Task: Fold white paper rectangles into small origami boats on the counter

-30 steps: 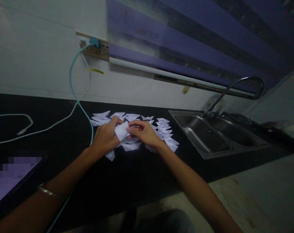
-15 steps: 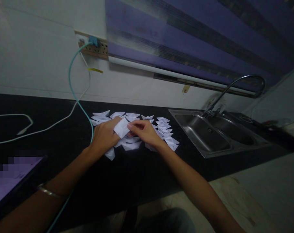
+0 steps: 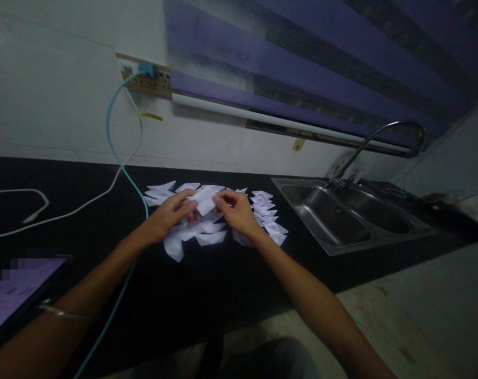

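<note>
A small folded sheet of white paper [image 3: 206, 201] is pinched between my two hands, above the dark counter. My left hand [image 3: 172, 213] grips its left edge, thumb in front and fingers partly behind. With thumb and fingertips, my right hand [image 3: 237, 210] holds the right edge. Around and beneath them lie several folded white paper boats [image 3: 210, 238], partly covered by my hands. More paper boats [image 3: 265, 210] stand in a close column to the right of my right hand.
A steel double sink [image 3: 329, 216] with a curved tap [image 3: 381, 126] is set into the counter [image 3: 176, 305] at right. A teal cable [image 3: 108, 126] runs from the wall socket past my left forearm. A white cable [image 3: 85, 202] and a screen [image 3: 18, 295] lie at left.
My left hand has turned and shifted to the paper's left edge, so its thumb and fingers now show. The paper's face is tilted differently. The view has moved slightly.
</note>
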Tool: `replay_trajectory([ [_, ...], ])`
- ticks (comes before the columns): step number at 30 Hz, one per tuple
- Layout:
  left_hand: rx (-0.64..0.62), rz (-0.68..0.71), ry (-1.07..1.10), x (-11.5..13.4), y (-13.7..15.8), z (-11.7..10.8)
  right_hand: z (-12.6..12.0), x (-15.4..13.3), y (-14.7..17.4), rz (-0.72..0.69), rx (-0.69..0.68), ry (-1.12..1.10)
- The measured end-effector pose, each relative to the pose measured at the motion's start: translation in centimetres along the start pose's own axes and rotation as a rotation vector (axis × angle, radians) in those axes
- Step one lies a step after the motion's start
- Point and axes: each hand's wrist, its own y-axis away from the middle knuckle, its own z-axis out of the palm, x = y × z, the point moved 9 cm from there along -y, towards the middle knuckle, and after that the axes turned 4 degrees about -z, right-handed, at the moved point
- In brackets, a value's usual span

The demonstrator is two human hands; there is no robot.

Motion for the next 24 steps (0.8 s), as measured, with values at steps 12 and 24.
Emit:
replay_trajectory([
  [12, -0.139, -0.062, -0.094, -0.3, 0.5, 2.5, 1.5, -2.0, 0.6, -0.043, -0.12, -0.077],
  [24, -0.114, -0.046, -0.169, -0.7, 0.4, 2.7, 0.9, -1.0, 0.7, 0.031, -0.078, -0.08],
])
